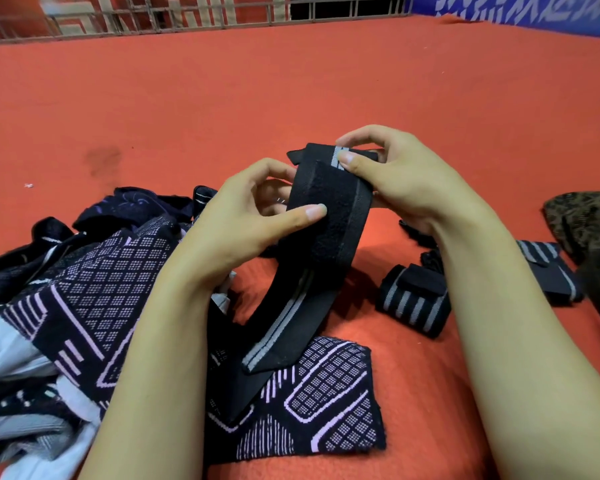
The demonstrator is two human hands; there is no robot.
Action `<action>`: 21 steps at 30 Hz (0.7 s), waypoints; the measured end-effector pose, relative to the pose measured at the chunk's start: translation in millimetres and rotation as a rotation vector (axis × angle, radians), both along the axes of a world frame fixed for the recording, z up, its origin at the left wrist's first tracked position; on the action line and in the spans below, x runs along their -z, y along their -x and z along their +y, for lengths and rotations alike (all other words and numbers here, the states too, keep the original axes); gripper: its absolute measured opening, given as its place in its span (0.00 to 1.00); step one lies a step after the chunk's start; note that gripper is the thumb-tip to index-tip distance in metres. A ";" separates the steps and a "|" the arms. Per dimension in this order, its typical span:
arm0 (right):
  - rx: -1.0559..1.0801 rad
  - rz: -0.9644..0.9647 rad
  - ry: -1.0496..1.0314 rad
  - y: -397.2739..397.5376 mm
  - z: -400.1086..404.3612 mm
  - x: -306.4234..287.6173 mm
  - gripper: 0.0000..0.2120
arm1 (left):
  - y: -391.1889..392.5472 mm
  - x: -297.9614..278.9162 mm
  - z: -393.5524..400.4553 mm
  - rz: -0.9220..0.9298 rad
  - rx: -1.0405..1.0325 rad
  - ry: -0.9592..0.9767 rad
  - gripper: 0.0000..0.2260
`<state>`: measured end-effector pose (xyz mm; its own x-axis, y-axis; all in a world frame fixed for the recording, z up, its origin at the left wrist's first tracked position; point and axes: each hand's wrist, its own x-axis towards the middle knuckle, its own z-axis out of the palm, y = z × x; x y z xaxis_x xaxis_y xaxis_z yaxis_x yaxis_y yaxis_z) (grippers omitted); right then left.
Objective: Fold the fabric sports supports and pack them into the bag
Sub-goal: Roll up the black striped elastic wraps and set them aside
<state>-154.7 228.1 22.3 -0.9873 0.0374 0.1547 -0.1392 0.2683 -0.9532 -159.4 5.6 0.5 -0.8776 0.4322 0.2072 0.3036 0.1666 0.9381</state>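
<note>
Both hands hold one long black strap (pixel 329 223) up over the red mat (pixel 291 91). The left hand (pixel 243 216) grips the strap's side, with its thumb flat on the fuzzy black patch and its fingers curled behind, where they are mostly hidden. The right hand (pixel 388 168) pinches the strap's top end, thumb on the grey stripes; its fingertips are tucked behind the cloth. The strap hangs down from the hands, and its lower end rests on a patterned sleeve (pixel 326 403) lying on the mat below.

Left of the strap is a pile of supports (pixel 84 271), dark with pale lines, all tangled, so it is hard to count them. The picture's edge cuts the pile off.

Right of the strap lie a rolled striped wrap (pixel 413 299) and a second wrap (pixel 548 271), partly hidden by the right arm. Further right is a dark spotted thing, maybe the bag (pixel 582 220), cut off at the edge and blurry.
</note>
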 end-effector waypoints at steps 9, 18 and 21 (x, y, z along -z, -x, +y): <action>-0.071 -0.137 0.176 2.8 -1.9 7.2 0.10 | -2.6 -0.7 1.3 0.092 -0.010 -0.003 0.29; -0.272 -0.290 -0.029 -2.5 -1.4 -1.2 0.13 | 4.4 1.9 1.0 0.269 -0.160 0.027 0.11; -0.225 -0.374 -0.146 -9.7 -3.3 21.0 0.10 | 5.2 2.2 0.4 0.283 -0.215 0.077 0.09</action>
<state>-145.0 224.8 1.3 -0.9574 -0.1800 -0.2260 0.1369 0.4064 -0.9034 -164.6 6.0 -1.7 -0.8625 0.2682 0.4291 0.5001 0.3216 0.8040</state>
